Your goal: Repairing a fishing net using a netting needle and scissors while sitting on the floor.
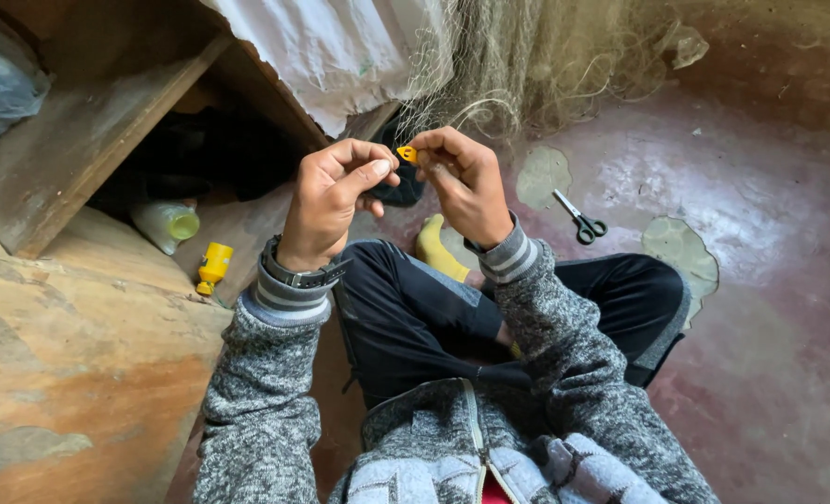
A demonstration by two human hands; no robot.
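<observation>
My left hand (333,198) and my right hand (464,182) are raised together in front of me. A small yellow netting needle (407,154) sits between the fingertips of both hands. Fine pale fishing net (518,65) hangs just beyond my hands, and its thin strands run down to my fingers. I sit cross-legged on the floor in dark trousers, with a yellow sock (436,248) showing under my hands. A watch is on my left wrist.
Scissors (580,220) lie on the reddish worn floor to the right. A yellow plastic piece (213,267) and a pale bottle with a green cap (167,225) lie at left under a sloping wooden board (79,140). White cloth (331,47) hangs above.
</observation>
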